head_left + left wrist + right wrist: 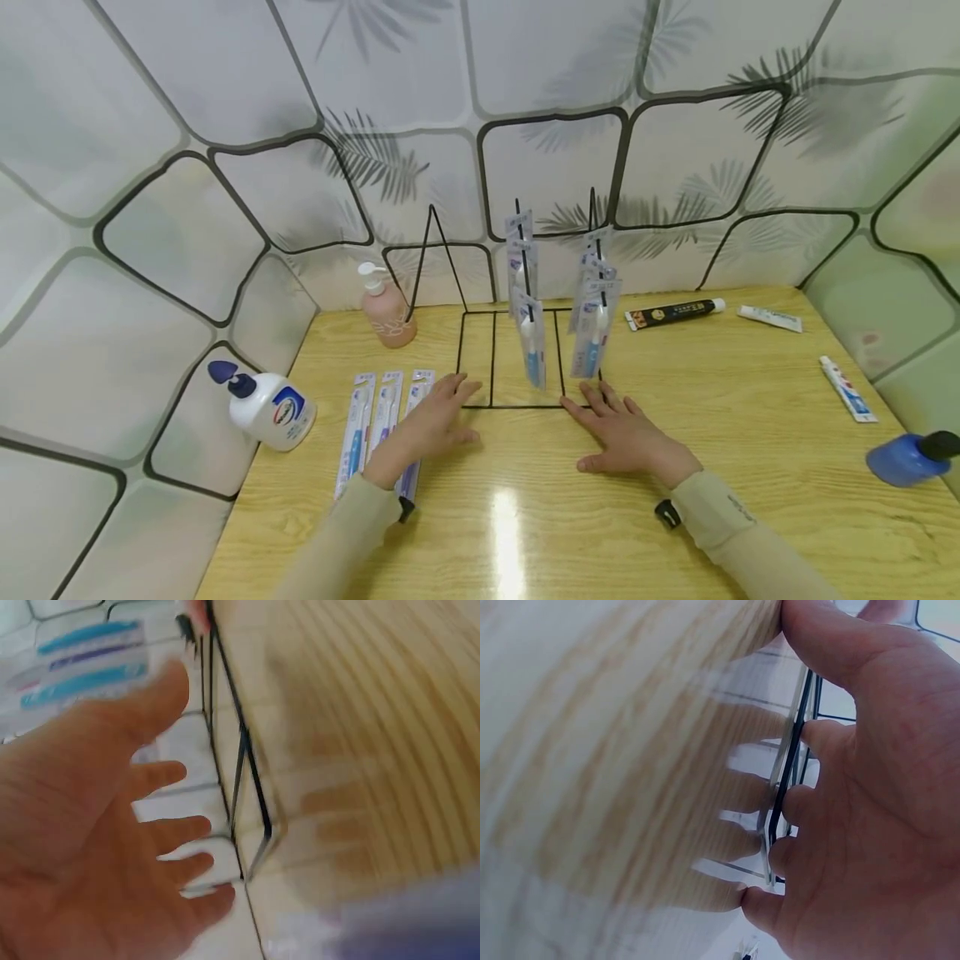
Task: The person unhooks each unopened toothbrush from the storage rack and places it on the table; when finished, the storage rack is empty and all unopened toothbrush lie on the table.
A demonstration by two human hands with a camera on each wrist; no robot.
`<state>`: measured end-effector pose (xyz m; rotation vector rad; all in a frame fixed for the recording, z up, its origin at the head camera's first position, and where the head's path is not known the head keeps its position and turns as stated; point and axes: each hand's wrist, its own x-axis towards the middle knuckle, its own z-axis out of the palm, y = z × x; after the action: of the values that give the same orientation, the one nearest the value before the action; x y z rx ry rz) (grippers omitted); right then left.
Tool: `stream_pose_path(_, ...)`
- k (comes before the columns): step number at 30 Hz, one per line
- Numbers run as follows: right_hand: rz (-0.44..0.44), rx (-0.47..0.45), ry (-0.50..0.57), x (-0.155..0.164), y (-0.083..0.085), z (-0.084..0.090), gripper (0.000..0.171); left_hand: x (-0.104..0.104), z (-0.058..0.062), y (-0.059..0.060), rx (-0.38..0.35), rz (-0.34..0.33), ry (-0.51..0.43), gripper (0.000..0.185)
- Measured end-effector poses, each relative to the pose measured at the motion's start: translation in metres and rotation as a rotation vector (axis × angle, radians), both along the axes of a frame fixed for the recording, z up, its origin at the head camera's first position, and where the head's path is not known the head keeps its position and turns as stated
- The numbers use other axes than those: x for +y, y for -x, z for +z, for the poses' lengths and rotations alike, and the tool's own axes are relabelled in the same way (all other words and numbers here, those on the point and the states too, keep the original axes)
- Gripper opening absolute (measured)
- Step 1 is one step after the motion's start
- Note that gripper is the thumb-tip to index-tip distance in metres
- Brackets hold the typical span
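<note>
Head view: a black wire rack [517,358] stands at the middle of the wooden table [720,517]; packaged toothbrushes [531,333] hang on two of its upright pegs, the third peg, left of these, being bare; the left hand [431,425] lies flat at the rack's front left corner, fingers straight and spread, fingertips at the base wire; the right hand [626,437] lies flat at the front right corner likewise, gripping nothing; three more toothbrush packs [382,417] lie left of the rack, partly under the left wrist; a pink pump bottle [386,308] stands behind and left of the rack, a white pump bottle [270,408] lies further left; three toothpaste tubes [675,314] lie right of the rack; a blue bottle [907,457] lies far right.

Left wrist view: blurred; the left hand's fingers [161,776] are extended beside the rack's base wire, none curled round it.

Right wrist view: the right hand's fingertips [787,806] touch the base wire, open, not clamped.

Judgement: the step in hand appears to be steadying or squaring the rack; the next move calls for lifting one loose pack and hooking it on a peg.
</note>
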<state>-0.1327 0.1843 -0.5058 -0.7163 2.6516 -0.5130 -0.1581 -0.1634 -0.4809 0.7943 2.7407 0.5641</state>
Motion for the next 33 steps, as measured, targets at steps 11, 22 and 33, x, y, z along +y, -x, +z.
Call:
stream_pose_path(11,-0.007,0.001,-0.002,-0.001,-0.001,0.000,0.095,0.026,-0.013,-0.003,-0.126,-0.016,0.251,0.096)
stream_pose_path(22,-0.002,-0.010,0.001,-0.003,0.001,0.001,0.095,0.034,-0.011,-0.003,-0.154,0.031,0.374,0.105)
stream_pose_path(33,-0.046,0.230,0.031,-0.015,-0.006,0.020,0.074,0.039,-0.011,-0.004,-0.152,0.050,0.437,0.114)
